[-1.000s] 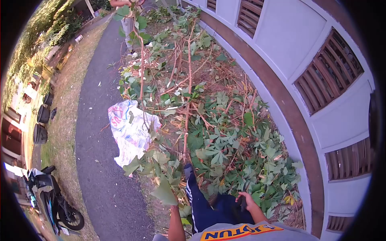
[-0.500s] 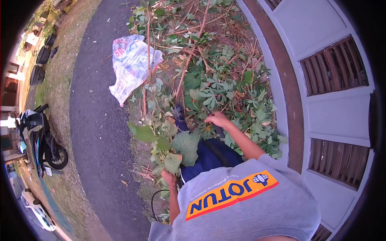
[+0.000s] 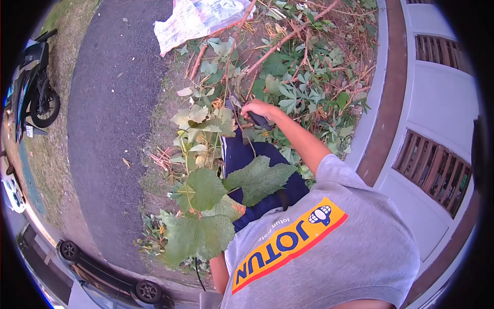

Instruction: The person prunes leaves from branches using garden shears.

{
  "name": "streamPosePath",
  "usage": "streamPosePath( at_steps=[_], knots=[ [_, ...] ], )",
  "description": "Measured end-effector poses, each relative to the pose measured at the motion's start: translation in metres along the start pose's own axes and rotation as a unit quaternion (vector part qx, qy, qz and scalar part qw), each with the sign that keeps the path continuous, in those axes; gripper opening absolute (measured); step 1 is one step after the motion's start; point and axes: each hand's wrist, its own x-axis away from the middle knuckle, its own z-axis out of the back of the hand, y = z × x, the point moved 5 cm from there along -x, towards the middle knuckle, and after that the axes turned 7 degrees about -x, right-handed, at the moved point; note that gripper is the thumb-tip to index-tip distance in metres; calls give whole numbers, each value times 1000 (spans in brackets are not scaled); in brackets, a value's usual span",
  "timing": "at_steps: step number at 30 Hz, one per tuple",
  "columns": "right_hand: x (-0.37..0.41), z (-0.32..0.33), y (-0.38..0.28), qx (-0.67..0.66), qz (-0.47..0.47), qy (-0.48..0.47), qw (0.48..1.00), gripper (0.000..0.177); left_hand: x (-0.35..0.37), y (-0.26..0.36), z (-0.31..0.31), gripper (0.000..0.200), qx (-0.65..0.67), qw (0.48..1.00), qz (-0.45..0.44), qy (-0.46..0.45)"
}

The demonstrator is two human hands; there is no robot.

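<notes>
My right hand [image 3: 256,108] is closed around a dark-handled tool [image 3: 261,122], low over the pile of cut leafy branches [image 3: 303,77] beside my dark blue trouser leg [image 3: 242,154]. A thin stem with big green leaves [image 3: 203,206] rises close to the camera on my left. My left forearm [image 3: 218,272] leads up to its lower end, and the leaves hide the hand gripping it. My grey shirt with a yellow logo [image 3: 329,242] fills the lower right.
A white printed sack [image 3: 198,18] lies at the top, at the edge of the asphalt path [image 3: 108,129]. A motorbike [image 3: 33,92] stands at the left, and a car [image 3: 103,273] is at the bottom. A white wall with louvred vents [image 3: 432,165] runs along the right.
The view has tipped further down and the sack has slid to the top. My right hand has moved up and left with the tool. The leafy stem now stands nearer the camera.
</notes>
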Motion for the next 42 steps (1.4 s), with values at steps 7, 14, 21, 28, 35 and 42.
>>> streamPosePath(
  at_steps=[7, 14, 21, 28, 35, 42],
  knots=[
    [-2, 10, -68, -107, 38, -152, 982, 25, 30, -14, 14, 28, 42, 996, 72, 10],
    [5, 42, -61, 33, 8, -63, 997, 26, 54, -25, 19, 30, 75, 988, 129, 26],
    [62, 71, -63, 107, -70, -13, 992, 38, 63, -26, 21, 32, 111, 979, 163, 52],
    [112, 91, -61, 113, -47, 9, 992, 34, 64, -28, 33, 34, 142, 971, 179, 78],
    [40, 67, -88, 243, -100, -58, 963, 36, 62, -32, 53, 36, 166, 965, 177, 101],
    [14, 29, -122, 243, -12, 7, 970, 35, 70, -32, 66, 38, 201, 949, 192, 149]
  ],
)
